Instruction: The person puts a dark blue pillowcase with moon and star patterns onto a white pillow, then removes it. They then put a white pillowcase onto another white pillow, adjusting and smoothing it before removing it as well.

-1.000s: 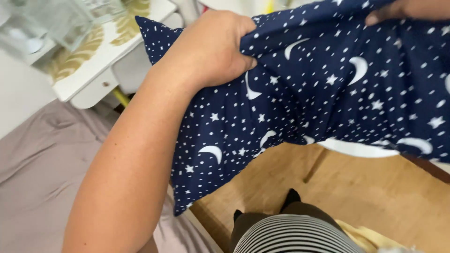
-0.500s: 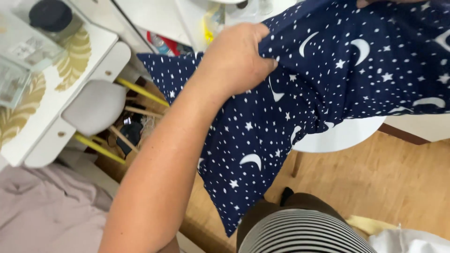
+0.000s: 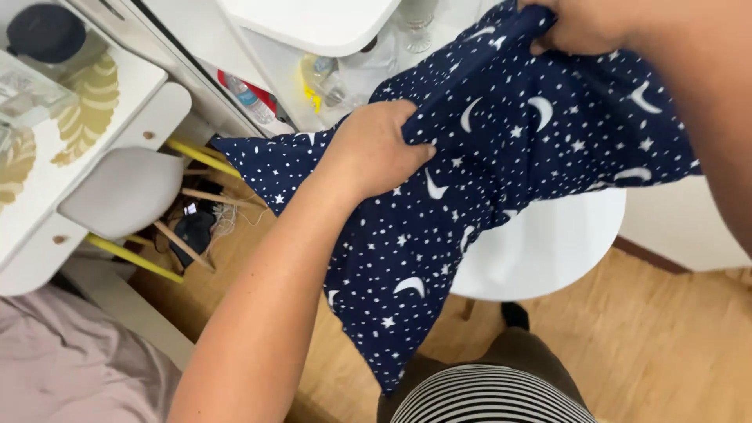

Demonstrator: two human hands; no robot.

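Observation:
A dark blue pillowcase (image 3: 439,258) printed with white stars and crescent moons hangs in the air in front of me. My left hand (image 3: 376,149) grips a fold of it near the middle of its upper edge. My right hand (image 3: 583,27) clutches the cloth at the top right, near the frame's edge. The pillowcase's lower corner droops toward my striped shirt (image 3: 486,395).
A round white stool (image 3: 548,243) stands under the cloth on the wooden floor (image 3: 666,345). A grey chair (image 3: 121,192) with yellow legs sits by a white desk (image 3: 47,157) at left. A bed with mauve sheets (image 3: 63,368) is at lower left. Bottles sit below a white shelf (image 3: 313,23).
My view has swung right and down, from the bed toward the stool and floor. Both hands keep their hold on the pillowcase, and it has shifted right in the picture.

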